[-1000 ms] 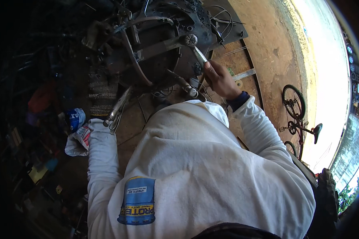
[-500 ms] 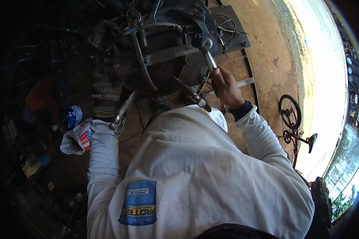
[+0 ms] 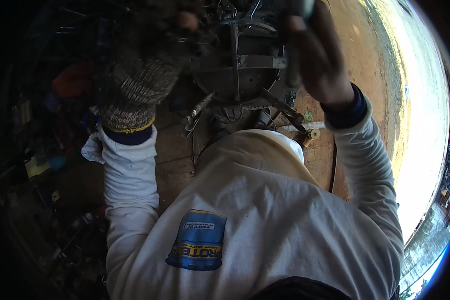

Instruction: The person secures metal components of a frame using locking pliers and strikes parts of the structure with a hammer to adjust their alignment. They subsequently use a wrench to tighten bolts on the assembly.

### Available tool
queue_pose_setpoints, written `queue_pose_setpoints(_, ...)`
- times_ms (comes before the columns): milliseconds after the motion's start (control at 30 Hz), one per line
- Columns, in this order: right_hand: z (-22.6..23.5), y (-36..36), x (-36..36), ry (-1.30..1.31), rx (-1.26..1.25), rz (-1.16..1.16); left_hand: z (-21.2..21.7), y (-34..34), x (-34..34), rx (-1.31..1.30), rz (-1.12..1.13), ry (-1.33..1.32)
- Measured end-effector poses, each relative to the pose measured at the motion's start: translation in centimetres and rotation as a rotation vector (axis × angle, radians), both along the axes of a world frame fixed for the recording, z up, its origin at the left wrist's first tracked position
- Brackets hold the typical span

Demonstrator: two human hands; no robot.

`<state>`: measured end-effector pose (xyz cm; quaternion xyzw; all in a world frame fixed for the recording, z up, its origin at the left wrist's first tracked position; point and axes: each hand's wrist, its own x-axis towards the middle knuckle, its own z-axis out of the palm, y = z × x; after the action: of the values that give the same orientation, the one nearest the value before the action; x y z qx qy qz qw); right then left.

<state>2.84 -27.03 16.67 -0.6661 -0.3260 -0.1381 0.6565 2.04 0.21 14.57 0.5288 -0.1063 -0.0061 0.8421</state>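
A dark, greasy metal machine assembly (image 3: 245,60) with bars and brackets sits on the ground in front of me. My right hand (image 3: 319,57), bare, is raised close to the camera and closed around the grey handle of a metal wrench (image 3: 291,50) over the assembly's right side. My left hand (image 3: 140,75), in a speckled knit glove, is lifted over the assembly's left side. Its fingers are blurred and dark, so whether it holds anything is unclear. A shiny plier-like tool (image 3: 197,112) lies on the ground below the assembly, apart from both hands.
Dark clutter fills the left: an orange object (image 3: 72,82), a white rag (image 3: 92,147), small yellow and blue items (image 3: 37,165). A flat metal strip (image 3: 297,127) and a small spool (image 3: 312,135) lie by my chest. Red dirt ground (image 3: 370,75) stretches to the right.
My head has dropped closer to the machine. The left hand rose from the ground tool up to the assembly's left side. The right hand lifted with the wrench toward the camera.
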Motion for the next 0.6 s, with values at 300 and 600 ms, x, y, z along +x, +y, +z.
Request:
queue_pose_setpoints(300, -1.2, -4.4, 1.8, 0.146, -0.578, -0.212, -0.4, 6.4, -4.9, 0.073, 0.023, 0.190)
queue_pose_setpoints(600, -14.2, -7.5, -1.1, 0.020, -0.941, -0.404, -9.1, 6.4, -10.2, 1.344, 0.218, 0.018)
